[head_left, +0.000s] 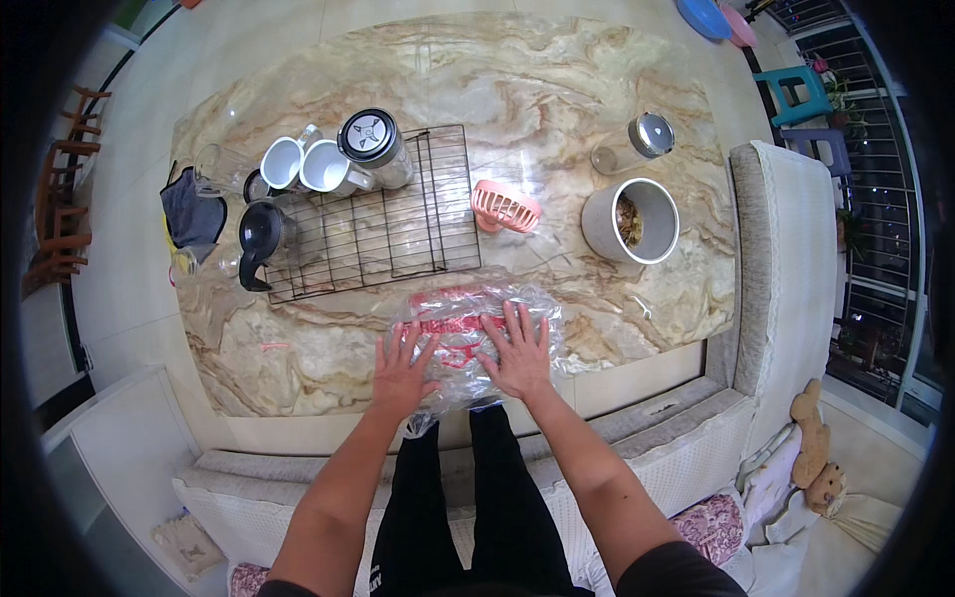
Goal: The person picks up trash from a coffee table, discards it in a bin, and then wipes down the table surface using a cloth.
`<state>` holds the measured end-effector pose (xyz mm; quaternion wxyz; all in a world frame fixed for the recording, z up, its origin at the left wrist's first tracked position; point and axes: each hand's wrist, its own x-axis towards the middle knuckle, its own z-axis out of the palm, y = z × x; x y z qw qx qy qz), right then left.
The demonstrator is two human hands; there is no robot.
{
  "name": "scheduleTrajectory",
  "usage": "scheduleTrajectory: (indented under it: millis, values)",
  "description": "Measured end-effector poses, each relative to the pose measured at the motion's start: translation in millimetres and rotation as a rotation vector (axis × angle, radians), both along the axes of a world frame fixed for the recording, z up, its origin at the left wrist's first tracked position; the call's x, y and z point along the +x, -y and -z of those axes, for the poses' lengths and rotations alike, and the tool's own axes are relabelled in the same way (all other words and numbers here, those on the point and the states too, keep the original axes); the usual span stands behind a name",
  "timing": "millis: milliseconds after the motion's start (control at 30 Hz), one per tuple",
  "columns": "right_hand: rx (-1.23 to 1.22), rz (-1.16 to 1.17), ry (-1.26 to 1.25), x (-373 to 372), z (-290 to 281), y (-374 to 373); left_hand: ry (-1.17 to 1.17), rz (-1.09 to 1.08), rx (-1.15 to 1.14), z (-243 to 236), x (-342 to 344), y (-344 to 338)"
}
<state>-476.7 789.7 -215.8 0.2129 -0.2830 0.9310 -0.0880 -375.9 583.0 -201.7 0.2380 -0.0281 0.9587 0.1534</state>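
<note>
A crinkled clear plastic bag (460,370) with red print lies at the near edge of the marbled table (328,358), one corner drooping over the edge. My left hand (403,378) rests on its left part, palm down with the fingers stretched out. On its right part my right hand (521,362) lies likewise, fingers spread and pointing away from me. Neither hand grips anything. Beyond the bag stands a small pink handheld fan (505,206), right of a black wire rack (398,233).
At the rack's left are two white mugs (326,167), a black-lidded glass jar (370,139), a coffee pot (262,235) and a dark cloth (193,211). Toward the right stand a white canister (600,221) and a glass jar (653,136). A grey sofa (786,249) borders the table.
</note>
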Motion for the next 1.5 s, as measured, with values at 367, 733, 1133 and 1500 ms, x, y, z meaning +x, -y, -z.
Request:
scheduleTrajectory:
  millis: [367,733,1133,1500]
  values:
    - [-0.107,-0.068,0.007,-9,0,-14,0.076,0.029,-0.005,2,-7,6]
    - [0.011,0.915,0.412,-23,-28,-54,-0.117,-0.045,0.044,-18,31,-13]
    - [-0.351,0.465,-0.035,-24,-69,-12,-0.115,0.206,0.129,-40,-8,-33]
    - [-0.476,0.068,-0.094,9,-97,70,0.035,-0.01,0.21,9,-24,-18]
